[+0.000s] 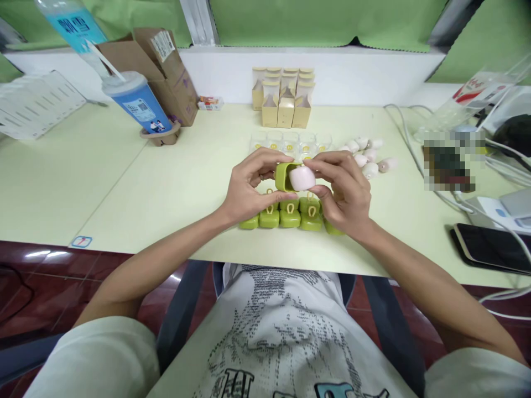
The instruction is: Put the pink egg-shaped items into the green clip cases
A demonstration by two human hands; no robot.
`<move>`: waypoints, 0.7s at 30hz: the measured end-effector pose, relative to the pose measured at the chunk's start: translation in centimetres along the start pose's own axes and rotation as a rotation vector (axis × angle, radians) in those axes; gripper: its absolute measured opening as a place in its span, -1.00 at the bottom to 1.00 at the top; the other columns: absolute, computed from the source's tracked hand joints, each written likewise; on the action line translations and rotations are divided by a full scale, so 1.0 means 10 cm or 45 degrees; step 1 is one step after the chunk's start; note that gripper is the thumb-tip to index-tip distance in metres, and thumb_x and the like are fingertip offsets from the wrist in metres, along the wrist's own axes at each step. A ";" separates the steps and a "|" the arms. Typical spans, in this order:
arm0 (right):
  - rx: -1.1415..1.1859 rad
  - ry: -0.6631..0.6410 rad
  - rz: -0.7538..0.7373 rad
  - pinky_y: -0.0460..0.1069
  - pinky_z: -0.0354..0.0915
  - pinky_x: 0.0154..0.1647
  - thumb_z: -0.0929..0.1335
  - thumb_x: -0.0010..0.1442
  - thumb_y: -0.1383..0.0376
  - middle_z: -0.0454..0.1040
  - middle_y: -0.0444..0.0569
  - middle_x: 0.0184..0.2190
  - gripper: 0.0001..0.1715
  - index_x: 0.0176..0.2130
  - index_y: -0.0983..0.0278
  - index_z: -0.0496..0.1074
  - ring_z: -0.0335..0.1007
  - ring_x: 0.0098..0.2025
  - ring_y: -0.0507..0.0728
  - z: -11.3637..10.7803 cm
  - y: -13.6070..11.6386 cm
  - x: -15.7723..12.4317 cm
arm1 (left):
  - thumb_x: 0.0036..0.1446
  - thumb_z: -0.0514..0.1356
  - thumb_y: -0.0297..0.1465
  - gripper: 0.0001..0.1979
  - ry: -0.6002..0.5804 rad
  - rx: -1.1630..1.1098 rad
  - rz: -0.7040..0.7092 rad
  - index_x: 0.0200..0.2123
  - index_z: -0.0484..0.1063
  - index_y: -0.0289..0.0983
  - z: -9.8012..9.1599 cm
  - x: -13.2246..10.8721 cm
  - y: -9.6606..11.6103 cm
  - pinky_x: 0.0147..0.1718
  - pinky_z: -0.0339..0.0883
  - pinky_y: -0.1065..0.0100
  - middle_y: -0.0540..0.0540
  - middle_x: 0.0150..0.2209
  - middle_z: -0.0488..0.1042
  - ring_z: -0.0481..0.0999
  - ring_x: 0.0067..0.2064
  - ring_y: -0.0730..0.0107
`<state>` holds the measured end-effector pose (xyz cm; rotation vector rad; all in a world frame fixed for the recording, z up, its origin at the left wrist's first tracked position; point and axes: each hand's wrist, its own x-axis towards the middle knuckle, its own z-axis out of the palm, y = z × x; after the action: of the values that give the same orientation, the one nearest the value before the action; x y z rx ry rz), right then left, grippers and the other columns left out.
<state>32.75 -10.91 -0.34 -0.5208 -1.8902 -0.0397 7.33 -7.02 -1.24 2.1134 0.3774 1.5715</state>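
Above the table's near middle, my left hand (249,185) grips a small olive-green case (282,176) by its left side. My right hand (342,193) pinches a pale pink rounded piece (302,178) that sits partly inside the green case's open end. Directly below the hands lie several more green cases (289,216) in a row on the table. Farther back sit several clear plastic pieces (290,142), and a loose cluster of pink pieces (367,157) lies to the right of them.
Small beige cartons (282,97) stand at the back. A blue cup (139,102) in a holder and a brown cardboard box (166,66) sit at the back left. Cables (418,149), a phone (489,249) and devices crowd the right side. The pale table (124,188) ends at my lap.
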 end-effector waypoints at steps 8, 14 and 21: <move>0.124 -0.005 0.114 0.34 0.82 0.08 0.46 0.64 -0.12 0.69 0.05 0.13 -0.52 0.36 -0.02 0.65 0.75 0.11 0.32 0.02 0.00 0.02 | 0.10 0.69 0.19 -0.22 0.020 0.037 -0.016 0.27 0.71 -0.02 0.01 -0.01 -0.02 -0.03 0.81 0.23 -0.16 0.12 0.74 0.82 0.12 0.17; 0.156 0.011 0.179 0.31 0.81 0.01 0.47 0.62 -0.16 0.71 0.08 0.11 -0.53 0.30 -0.02 0.67 0.74 0.09 0.33 0.05 0.02 0.01 | 0.07 0.71 0.18 -0.21 0.019 0.045 -0.043 0.27 0.73 0.01 0.01 -0.02 -0.05 -0.06 0.81 0.21 -0.16 0.11 0.75 0.82 0.09 0.16; 0.175 0.077 0.174 0.33 0.81 -0.12 0.44 0.64 -0.09 0.68 0.08 0.11 -0.60 0.34 -0.13 0.63 0.69 0.11 0.37 0.08 -0.05 0.03 | 0.07 0.70 0.21 -0.21 0.014 0.078 -0.085 0.28 0.72 0.04 0.01 -0.02 -0.05 -0.03 0.85 0.17 -0.15 0.13 0.74 0.83 0.11 0.13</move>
<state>31.77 -11.02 -0.31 -0.5472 -1.7801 0.1616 7.35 -6.71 -1.65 2.1160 0.5007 1.5521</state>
